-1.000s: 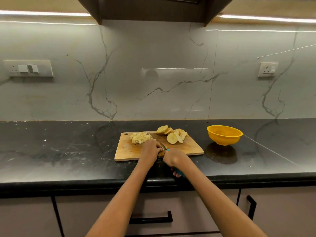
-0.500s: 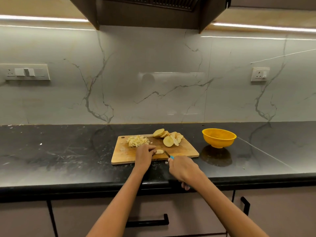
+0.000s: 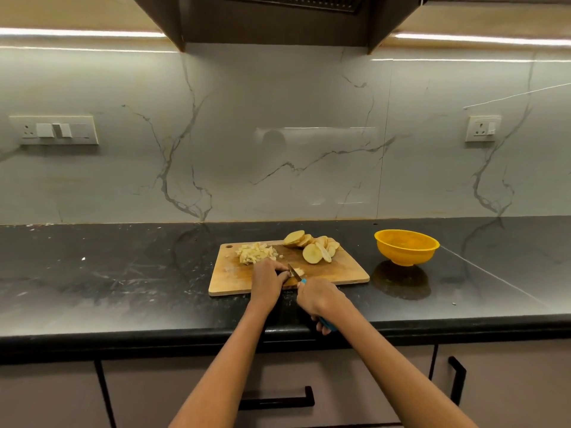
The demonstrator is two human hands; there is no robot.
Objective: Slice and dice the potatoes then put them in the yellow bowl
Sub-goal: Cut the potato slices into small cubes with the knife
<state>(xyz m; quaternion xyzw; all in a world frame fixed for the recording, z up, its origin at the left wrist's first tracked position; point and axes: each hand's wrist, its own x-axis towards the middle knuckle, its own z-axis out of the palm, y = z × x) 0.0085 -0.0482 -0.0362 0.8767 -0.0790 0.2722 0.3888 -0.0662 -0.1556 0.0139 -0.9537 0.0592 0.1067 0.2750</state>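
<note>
Knife back on potato piece, right hand gripping handle, left hand fingers pinning piece

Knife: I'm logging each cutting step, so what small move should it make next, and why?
Probably press the knife down through the potato piece that the left hand steadies on the cutting board. The right hand grips the handle with the blade on that piece, and the yellow bowl looks empty.

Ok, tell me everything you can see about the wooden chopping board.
The chopping board is a light-brown, wooden-looking rectangle with rounded corners and a small hole at its far left corner. It lies flat on the black counter, left of the yellow bowl. Diced potato and potato slices sit on it, and the left hand rests on it.
</note>
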